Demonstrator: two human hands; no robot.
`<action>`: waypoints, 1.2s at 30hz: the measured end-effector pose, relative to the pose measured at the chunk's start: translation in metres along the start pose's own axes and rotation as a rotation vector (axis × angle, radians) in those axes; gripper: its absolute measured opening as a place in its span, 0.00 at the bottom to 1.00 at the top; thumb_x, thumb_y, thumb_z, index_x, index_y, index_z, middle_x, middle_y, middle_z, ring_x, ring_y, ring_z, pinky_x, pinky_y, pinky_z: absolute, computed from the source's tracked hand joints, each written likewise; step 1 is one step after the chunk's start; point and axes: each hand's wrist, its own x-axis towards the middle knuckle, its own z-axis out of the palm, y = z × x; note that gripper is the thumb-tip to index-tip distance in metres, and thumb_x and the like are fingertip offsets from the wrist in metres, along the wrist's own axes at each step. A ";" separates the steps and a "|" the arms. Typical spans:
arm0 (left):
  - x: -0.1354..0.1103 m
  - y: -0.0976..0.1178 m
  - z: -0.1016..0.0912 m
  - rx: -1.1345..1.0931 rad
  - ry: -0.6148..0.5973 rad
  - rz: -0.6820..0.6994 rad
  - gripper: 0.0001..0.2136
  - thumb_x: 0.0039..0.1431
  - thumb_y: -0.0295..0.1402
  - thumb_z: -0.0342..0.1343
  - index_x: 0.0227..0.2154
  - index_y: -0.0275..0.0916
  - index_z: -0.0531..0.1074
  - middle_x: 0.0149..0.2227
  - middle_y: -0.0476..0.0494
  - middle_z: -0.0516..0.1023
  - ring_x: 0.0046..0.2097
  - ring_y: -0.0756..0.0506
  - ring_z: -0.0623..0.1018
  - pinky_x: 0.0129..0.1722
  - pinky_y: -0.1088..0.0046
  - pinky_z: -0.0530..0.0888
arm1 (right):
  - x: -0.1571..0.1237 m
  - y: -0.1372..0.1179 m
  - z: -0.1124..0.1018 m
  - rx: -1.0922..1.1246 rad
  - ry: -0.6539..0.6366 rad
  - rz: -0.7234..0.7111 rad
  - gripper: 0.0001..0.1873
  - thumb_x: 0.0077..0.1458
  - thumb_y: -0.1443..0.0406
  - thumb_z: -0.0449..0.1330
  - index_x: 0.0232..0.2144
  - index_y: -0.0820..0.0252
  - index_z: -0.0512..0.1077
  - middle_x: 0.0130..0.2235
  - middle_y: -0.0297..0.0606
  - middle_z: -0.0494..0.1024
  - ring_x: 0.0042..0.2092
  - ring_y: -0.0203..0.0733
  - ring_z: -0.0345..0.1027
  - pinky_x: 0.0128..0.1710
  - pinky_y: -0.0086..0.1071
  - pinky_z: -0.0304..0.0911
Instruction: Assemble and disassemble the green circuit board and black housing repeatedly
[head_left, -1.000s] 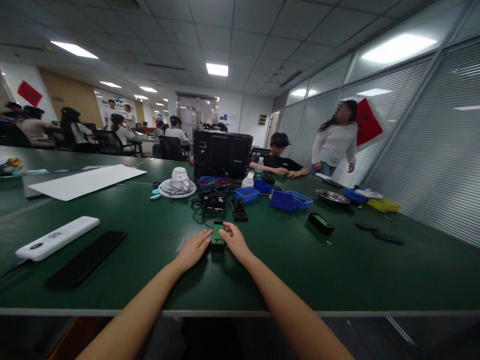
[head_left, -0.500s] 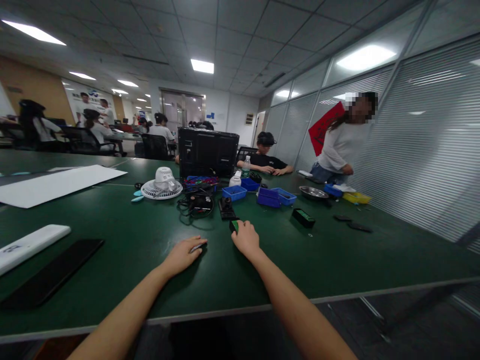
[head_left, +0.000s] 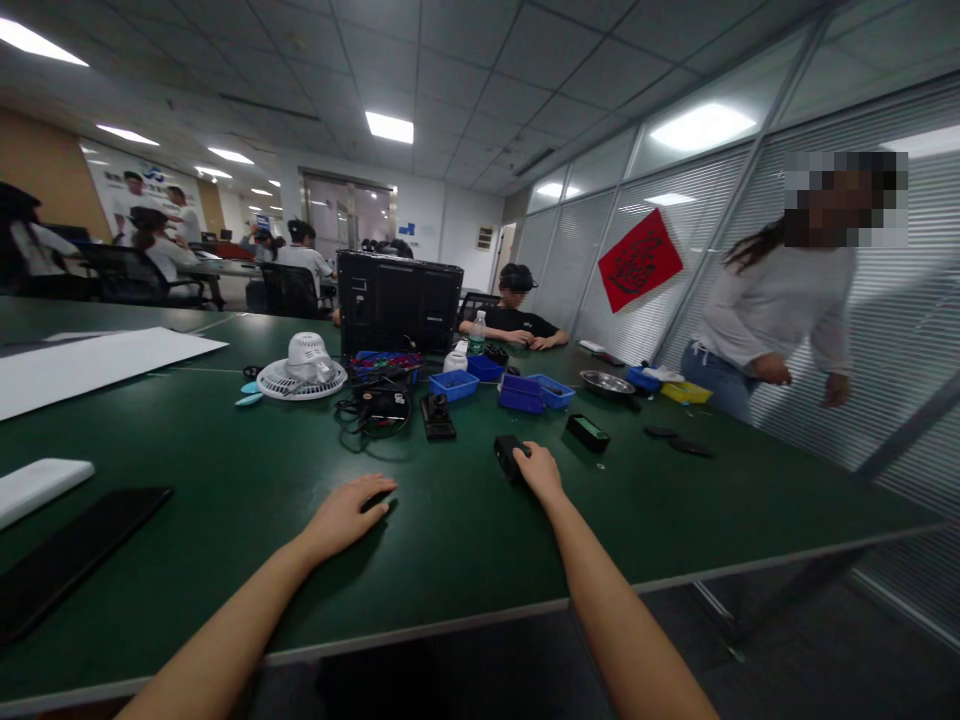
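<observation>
Holding a black box point(head_left: 508, 456) down on the green table point(head_left: 225, 450) is the step I judge to be in hand. My right hand point(head_left: 540, 470) has its fingers closed over the box's near end, and the box lies flat on the cloth just ahead of my knuckles. My left hand point(head_left: 343, 514) rests palm down, well apart from it. Its fingers are close together over a small dark piece point(head_left: 375, 503), and I cannot tell whether they grip it or only cover it.

Any further move of the box calls, I think, for a firm pinch across its sides and care near the green-topped case point(head_left: 587, 432) beyond it.

My fingers hide that pinch. The box's top shows only dark, and the dark piece is too small to make out.
</observation>
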 end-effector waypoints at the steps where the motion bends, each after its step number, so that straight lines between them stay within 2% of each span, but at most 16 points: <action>1: 0.000 0.000 0.000 0.005 0.002 0.005 0.18 0.52 0.38 0.49 0.46 0.44 0.70 0.50 0.49 0.71 0.55 0.45 0.66 0.57 0.65 0.59 | -0.002 0.000 0.000 -0.002 0.036 -0.017 0.26 0.54 0.56 0.46 0.51 0.64 0.65 0.48 0.50 0.67 0.47 0.49 0.62 0.42 0.36 0.57; 4: 0.000 -0.002 0.001 0.027 0.004 0.018 0.18 0.52 0.39 0.48 0.46 0.44 0.70 0.50 0.48 0.71 0.55 0.44 0.66 0.57 0.65 0.59 | -0.011 -0.005 0.004 -0.048 0.118 -0.127 0.27 0.54 0.53 0.48 0.52 0.60 0.64 0.48 0.48 0.66 0.49 0.50 0.59 0.44 0.37 0.56; 7: 0.000 -0.003 0.001 0.053 -0.007 0.031 0.18 0.54 0.41 0.47 0.47 0.44 0.70 0.51 0.48 0.71 0.55 0.44 0.66 0.57 0.64 0.59 | -0.013 -0.010 0.011 -0.107 0.106 -0.184 0.25 0.52 0.54 0.50 0.52 0.55 0.64 0.47 0.46 0.66 0.47 0.50 0.59 0.44 0.36 0.55; 9: 0.000 -0.003 0.001 0.068 -0.023 0.037 0.19 0.54 0.41 0.46 0.47 0.43 0.69 0.52 0.48 0.70 0.56 0.44 0.65 0.57 0.64 0.59 | -0.009 -0.008 0.012 -0.092 0.092 -0.152 0.24 0.53 0.56 0.50 0.52 0.55 0.64 0.47 0.45 0.67 0.47 0.47 0.61 0.45 0.34 0.55; 12: 0.000 -0.002 0.000 0.077 -0.035 0.035 0.19 0.54 0.41 0.46 0.47 0.42 0.69 0.52 0.47 0.70 0.56 0.44 0.65 0.57 0.64 0.58 | 0.001 0.001 0.006 0.011 0.054 -0.028 0.23 0.55 0.57 0.47 0.51 0.56 0.65 0.47 0.43 0.69 0.46 0.45 0.63 0.45 0.33 0.56; 16: 0.000 -0.001 0.000 0.082 -0.038 0.033 0.19 0.54 0.42 0.46 0.47 0.42 0.69 0.52 0.47 0.70 0.56 0.44 0.65 0.57 0.63 0.58 | 0.006 0.008 -0.010 0.026 0.040 0.096 0.24 0.56 0.55 0.43 0.49 0.56 0.67 0.48 0.42 0.69 0.47 0.48 0.63 0.43 0.35 0.58; 19: 0.000 -0.003 0.000 0.078 -0.033 0.035 0.19 0.54 0.42 0.46 0.47 0.43 0.69 0.52 0.47 0.70 0.56 0.44 0.65 0.57 0.63 0.59 | 0.000 0.007 -0.016 -0.071 0.074 0.099 0.30 0.52 0.49 0.48 0.51 0.59 0.64 0.49 0.48 0.68 0.49 0.53 0.61 0.43 0.39 0.58; 21: 0.000 -0.003 0.000 0.076 -0.028 0.039 0.19 0.54 0.42 0.46 0.47 0.42 0.69 0.52 0.47 0.70 0.56 0.44 0.65 0.57 0.63 0.59 | -0.003 0.006 -0.017 -0.145 0.077 0.118 0.34 0.47 0.49 0.54 0.52 0.63 0.62 0.49 0.51 0.67 0.50 0.55 0.60 0.42 0.41 0.58; 23: 0.001 -0.003 0.000 0.079 -0.029 0.042 0.19 0.54 0.42 0.46 0.46 0.42 0.70 0.52 0.47 0.70 0.55 0.44 0.65 0.57 0.63 0.59 | -0.003 0.007 -0.017 -0.191 0.045 0.159 0.32 0.45 0.51 0.57 0.49 0.65 0.64 0.47 0.53 0.69 0.49 0.54 0.61 0.42 0.41 0.59; 26: 0.001 -0.004 0.001 0.079 -0.029 0.048 0.19 0.54 0.42 0.46 0.46 0.43 0.70 0.51 0.47 0.70 0.55 0.44 0.66 0.57 0.63 0.59 | -0.001 0.011 -0.021 -0.146 -0.001 0.208 0.26 0.46 0.52 0.56 0.43 0.64 0.68 0.42 0.51 0.72 0.46 0.52 0.64 0.40 0.40 0.59; 28: 0.000 -0.005 0.001 0.078 -0.026 0.051 0.19 0.54 0.42 0.46 0.46 0.43 0.70 0.51 0.48 0.70 0.55 0.44 0.66 0.57 0.62 0.59 | -0.001 0.011 -0.024 -0.078 0.066 0.203 0.25 0.46 0.51 0.55 0.42 0.62 0.68 0.40 0.49 0.73 0.44 0.51 0.66 0.39 0.39 0.60; 30: 0.000 -0.005 0.001 0.080 -0.025 0.050 0.18 0.54 0.42 0.46 0.46 0.44 0.70 0.51 0.48 0.70 0.55 0.44 0.66 0.57 0.62 0.59 | -0.004 0.009 -0.026 -0.017 0.247 0.143 0.24 0.47 0.52 0.55 0.43 0.62 0.67 0.40 0.47 0.73 0.44 0.51 0.65 0.40 0.38 0.59; 33: 0.000 -0.003 0.000 0.091 -0.035 0.047 0.19 0.55 0.42 0.46 0.46 0.43 0.70 0.52 0.48 0.70 0.55 0.44 0.66 0.57 0.62 0.59 | -0.015 0.000 -0.024 0.072 0.575 -0.095 0.24 0.50 0.57 0.53 0.47 0.64 0.63 0.44 0.48 0.70 0.47 0.50 0.61 0.44 0.39 0.58; 34: 0.000 -0.002 0.000 0.095 -0.038 0.046 0.19 0.55 0.42 0.46 0.46 0.43 0.70 0.52 0.48 0.70 0.55 0.44 0.66 0.57 0.63 0.59 | -0.019 -0.004 -0.021 0.096 0.635 -0.201 0.24 0.51 0.59 0.53 0.49 0.65 0.61 0.46 0.48 0.68 0.48 0.49 0.60 0.45 0.38 0.57; 36: 0.000 -0.002 0.000 0.103 -0.041 0.046 0.19 0.55 0.42 0.46 0.46 0.42 0.70 0.52 0.48 0.70 0.55 0.44 0.66 0.57 0.63 0.59 | -0.027 -0.013 -0.013 0.091 0.635 -0.402 0.24 0.52 0.62 0.52 0.52 0.63 0.58 0.49 0.47 0.65 0.48 0.46 0.59 0.46 0.37 0.57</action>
